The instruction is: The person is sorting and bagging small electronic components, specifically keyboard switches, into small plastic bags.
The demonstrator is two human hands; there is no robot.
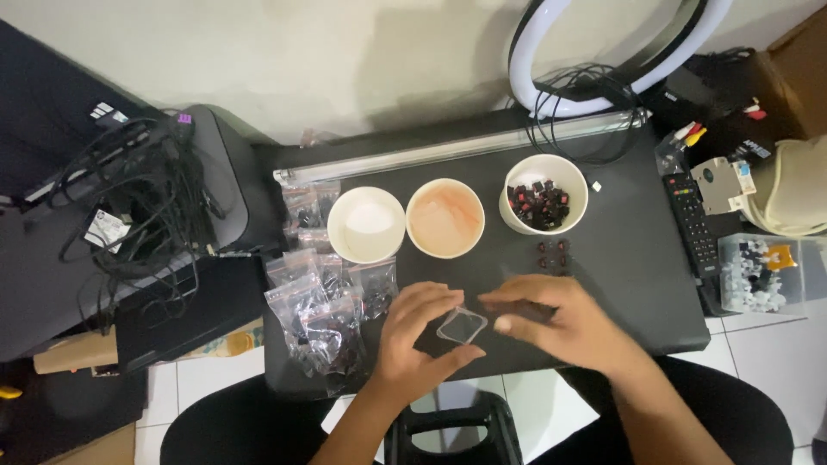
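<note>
Closest to the camera, the left hand point(419, 337) curls around a small clear plastic bag point(462, 326), thumb below and fingers bent over its near-left edge, so it pinches the bag just above the black table point(629, 284). The right hand point(560, 323) meets it from the other side, its thumb and forefinger closed on or just beside the bag's right edge; the motion blur there makes it hard to tell whether those fingers grip the plastic itself or some small piece against it. Handling so thin and slippery a bag probably goes best with light pressure from both sides, the mouth kept level and held low over the table, so that anything dropped stays near. To the left of the left hand lies a heap of filled clear bags point(323, 306) with dark contents, near enough that the elbow should stay tucked in so as not to sweep them. Just beyond the right hand's fingers a few small dark red-and-black parts point(553, 251) sit loose on the table, apart from the bag. Farther back stand three paper cups in a row: a white cup point(366, 224) with pale contents, a middle cup point(444, 218) stained orange inside, and a right cup point(544, 195) filled with more of the same dark parts. A long pale tube point(457, 148) lies behind them, with a ring light point(603, 52) beyond it.
</note>
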